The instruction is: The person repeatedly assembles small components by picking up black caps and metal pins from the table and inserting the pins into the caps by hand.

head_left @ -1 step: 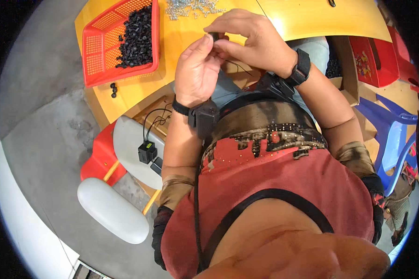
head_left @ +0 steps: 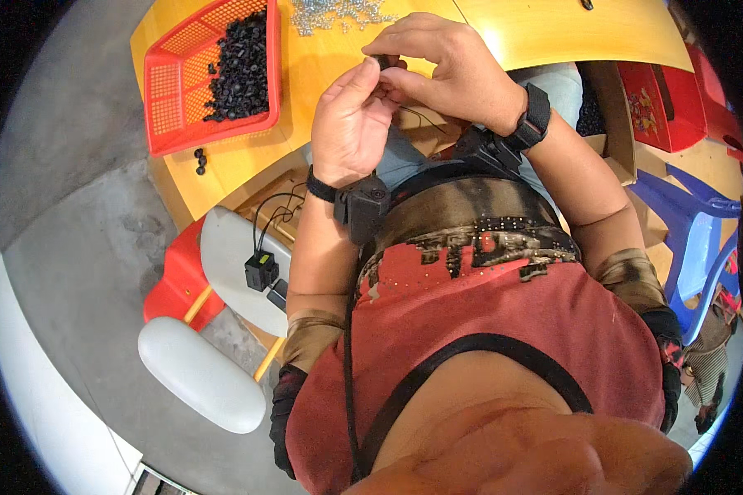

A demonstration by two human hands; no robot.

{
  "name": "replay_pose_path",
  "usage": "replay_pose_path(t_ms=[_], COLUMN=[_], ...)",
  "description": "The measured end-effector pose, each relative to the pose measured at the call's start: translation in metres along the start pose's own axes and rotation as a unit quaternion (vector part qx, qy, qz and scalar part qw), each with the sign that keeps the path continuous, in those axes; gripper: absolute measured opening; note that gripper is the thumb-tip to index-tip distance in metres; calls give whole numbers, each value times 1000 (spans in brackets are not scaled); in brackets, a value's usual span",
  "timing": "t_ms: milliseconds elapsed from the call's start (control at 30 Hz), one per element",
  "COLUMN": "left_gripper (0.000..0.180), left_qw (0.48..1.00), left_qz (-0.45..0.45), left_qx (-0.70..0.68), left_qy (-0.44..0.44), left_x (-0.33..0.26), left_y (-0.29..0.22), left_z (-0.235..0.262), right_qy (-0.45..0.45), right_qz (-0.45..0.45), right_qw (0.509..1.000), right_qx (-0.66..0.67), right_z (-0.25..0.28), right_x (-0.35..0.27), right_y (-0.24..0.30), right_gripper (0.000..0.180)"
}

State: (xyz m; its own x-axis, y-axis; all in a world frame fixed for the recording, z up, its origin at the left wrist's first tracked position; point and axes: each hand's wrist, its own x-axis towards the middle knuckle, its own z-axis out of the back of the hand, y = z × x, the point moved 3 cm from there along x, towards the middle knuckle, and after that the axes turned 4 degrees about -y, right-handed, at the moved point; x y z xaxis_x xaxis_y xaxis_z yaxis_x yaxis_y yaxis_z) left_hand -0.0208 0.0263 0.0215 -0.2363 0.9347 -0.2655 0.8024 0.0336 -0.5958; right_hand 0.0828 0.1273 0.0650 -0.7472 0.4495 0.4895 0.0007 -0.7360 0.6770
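Note:
Over the near edge of the yellow table, my two hands meet around a small black part (head_left: 381, 62), its exact shape mostly covered by the fingers. My left hand (head_left: 351, 128) pinches it from the left, thumb up and palm partly showing. From the right, my right hand (head_left: 452, 70) closes on the same piece with thumb and fingertips. Just left of them stands a red plastic basket (head_left: 155, 95), tilted in view, with a heap of small black parts (head_left: 238, 78) along its right side. Beyond my hands lies a scatter of small shiny metal pieces (head_left: 338, 15).
A few black parts (head_left: 200, 161) lie beside the basket on the yellow table (head_left: 297, 70). To the right are a cardboard box (head_left: 617, 124) of dark pieces, a red box (head_left: 673, 107) and a blue plastic chair (head_left: 693, 239). A grey padded seat (head_left: 202, 371) is at left.

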Motion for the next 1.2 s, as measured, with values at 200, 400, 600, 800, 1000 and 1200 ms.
replay_pose_path(t_ms=[200, 400, 600, 800, 1000, 1200], left_gripper=[21, 22, 29, 28, 22, 21], left_qw=[999, 998, 995, 992, 985, 988], left_qz=[33, 58, 76, 47, 44, 26], left_qx=[2, -4, 3, -45, -108, -111], left_qy=[-33, -23, -69, -105, -124, -99], left_x=[8, 19, 19, 15, 19, 24], left_y=[9, 13, 11, 10, 16, 9], left_z=[-15, -12, -9, 22, 43, 50], right_qy=[-19, 12, 6, -36, -57, 19], right_qz=[-3, 0, -122, -231, -235, -134], right_qw=[999, 998, 992, 972, 967, 981], right_qx=[-28, -59, -31, -27, -85, -139], right_z=[12, 22, 37, 49, 49, 23], right_x=[-5, -3, 17, 76, 47, -20], right_y=[-7, -12, -32, -64, -89, -77], right_gripper=[25, 25, 18, 46, 34, 21])
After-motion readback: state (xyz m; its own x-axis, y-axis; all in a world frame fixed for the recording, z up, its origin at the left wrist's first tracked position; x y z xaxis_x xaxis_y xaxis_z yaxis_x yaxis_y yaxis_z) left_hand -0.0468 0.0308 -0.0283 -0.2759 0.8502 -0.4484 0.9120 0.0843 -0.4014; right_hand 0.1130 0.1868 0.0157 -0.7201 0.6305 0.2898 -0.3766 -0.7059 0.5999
